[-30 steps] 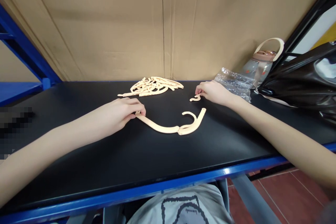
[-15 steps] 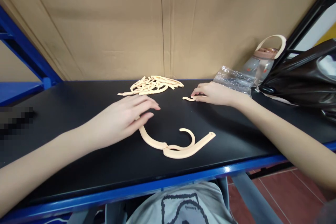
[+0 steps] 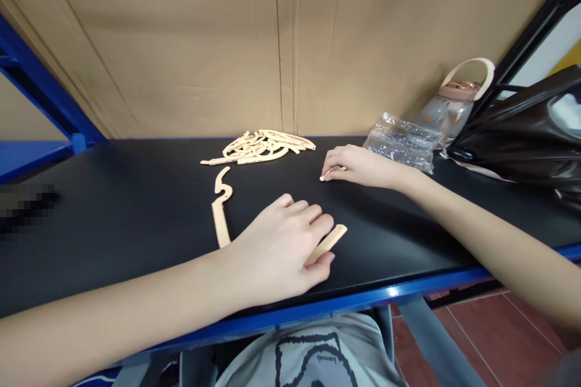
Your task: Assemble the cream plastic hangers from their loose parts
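Observation:
My left hand (image 3: 290, 242) is closed around the right arm (image 3: 334, 237) of a cream folding clothes hanger, low over the front of the black table. The hanger's left arm (image 3: 220, 224) slants out from behind the wrist. A small curved end piece (image 3: 223, 184) tops that arm. The hanger's middle and hook are hidden under my left hand. Farther back on the right, my right hand (image 3: 342, 164) pinches a small cream hanger piece (image 3: 322, 178), mostly covered by its fingers.
A pile of cream hanger parts (image 3: 263, 148) lies at the table's back edge, before a cardboard wall (image 3: 181, 42). Crumpled clear plastic (image 3: 399, 142), a handled bottle (image 3: 454, 106) and a dark bag (image 3: 526, 127) stand at the right. A blue rail (image 3: 363, 299) edges the table's front.
My left hand has moved right and toward me, from the hanger's left end onto its right arm, and closed on it. The small piece in my right hand has turned and come slightly nearer.

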`<state>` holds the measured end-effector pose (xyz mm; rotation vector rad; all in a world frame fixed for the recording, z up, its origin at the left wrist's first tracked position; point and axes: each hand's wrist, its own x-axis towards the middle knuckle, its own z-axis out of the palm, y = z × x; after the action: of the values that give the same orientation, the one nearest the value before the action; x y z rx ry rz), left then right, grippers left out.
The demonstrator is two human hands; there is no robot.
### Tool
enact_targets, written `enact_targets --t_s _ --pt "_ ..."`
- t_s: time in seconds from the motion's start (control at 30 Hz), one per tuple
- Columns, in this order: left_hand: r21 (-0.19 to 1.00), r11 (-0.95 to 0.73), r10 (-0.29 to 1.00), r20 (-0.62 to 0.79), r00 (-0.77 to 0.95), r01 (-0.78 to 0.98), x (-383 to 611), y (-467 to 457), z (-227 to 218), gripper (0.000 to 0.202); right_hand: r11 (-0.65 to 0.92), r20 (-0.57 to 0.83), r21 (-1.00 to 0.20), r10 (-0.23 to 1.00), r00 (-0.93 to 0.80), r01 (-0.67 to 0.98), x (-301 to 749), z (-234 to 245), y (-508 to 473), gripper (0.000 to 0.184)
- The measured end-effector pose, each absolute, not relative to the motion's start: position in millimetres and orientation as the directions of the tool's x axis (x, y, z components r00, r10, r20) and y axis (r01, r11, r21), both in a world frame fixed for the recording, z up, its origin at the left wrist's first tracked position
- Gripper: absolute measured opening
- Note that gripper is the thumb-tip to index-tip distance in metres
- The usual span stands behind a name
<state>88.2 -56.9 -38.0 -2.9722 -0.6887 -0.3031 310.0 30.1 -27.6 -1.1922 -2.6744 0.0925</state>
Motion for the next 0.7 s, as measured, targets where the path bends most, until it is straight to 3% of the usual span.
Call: enact_targets --t_s 0.1,0.23,0.37,0.53,0.7 --pt "0.071 -0.833 0.55 0.195 0.812 0.548 83.0 -53.1 -36.3 0.011 0.681 0.204 -0.2 0.732 -0.65 0.705 307.4 -27.8 28.9 0.021" --pt "0.355 -0.664 0.725 0.086 0.684 0.658 74.8 -42.1 -36.6 0.004 0.611 0.176 -0.422 0.78 -0.601 0.67 301.6 -27.7 24.5 0.025" --pt "0.579 -0.565 0.767 0.105 0.633 0.588 71.0 -27.0 -41.1 0.013 0.577 0.13 -0.545 0.775 -0.618 0.609 295.6 -27.8 20.2 0.026" --pt "0.73 -0.491 0.795 0.151 0.587 0.477 70.3 -14.5 -48.0 0.019 0.523 0.087 -0.634 0.78 -0.619 0.57 290.5 -29.1 16.9 0.024" --pt "0.774 -0.401 0.817 0.061 0.573 0.49 71.3 -10.3 -48.8 0.018 0.457 0.116 -0.744 0.806 -0.58 0.486 288.0 -33.0 15.9 0.016"
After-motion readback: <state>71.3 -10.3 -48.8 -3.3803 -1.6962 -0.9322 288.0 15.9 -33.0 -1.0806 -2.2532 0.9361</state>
